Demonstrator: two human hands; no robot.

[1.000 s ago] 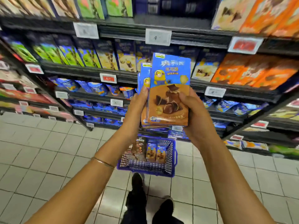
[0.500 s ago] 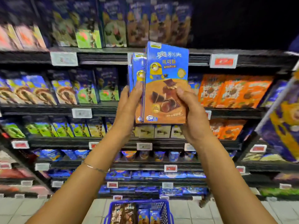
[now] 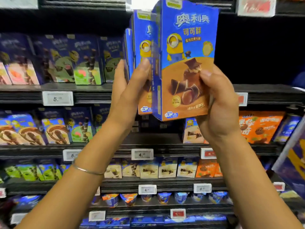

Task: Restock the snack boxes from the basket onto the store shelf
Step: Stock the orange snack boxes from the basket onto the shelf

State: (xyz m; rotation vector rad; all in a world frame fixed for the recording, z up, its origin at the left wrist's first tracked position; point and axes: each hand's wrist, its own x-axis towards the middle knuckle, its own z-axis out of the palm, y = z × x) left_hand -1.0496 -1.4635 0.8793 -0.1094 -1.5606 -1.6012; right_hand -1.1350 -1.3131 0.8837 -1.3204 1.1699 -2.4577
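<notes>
Head view is showing left hand (image 3: 128,90) and right hand (image 3: 217,109) gripping a fanned stack of blue-and-brown cardboard snack boxes (image 3: 186,63) before the black metal shelf (image 3: 264,91), where the rear boxes, seemingly loosely pinched, are risking slipping free.

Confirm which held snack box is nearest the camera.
The front box, full brown-and-blue face showing, gripped by the right hand; the rear boxes fan out behind it in the left hand.

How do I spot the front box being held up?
Start at the dark shelf gap, upper right. Before it, snack boxes fan out between left hand and right hand; the front box, nearest the right hand, alone shows its full chocolate-printed face.
</notes>
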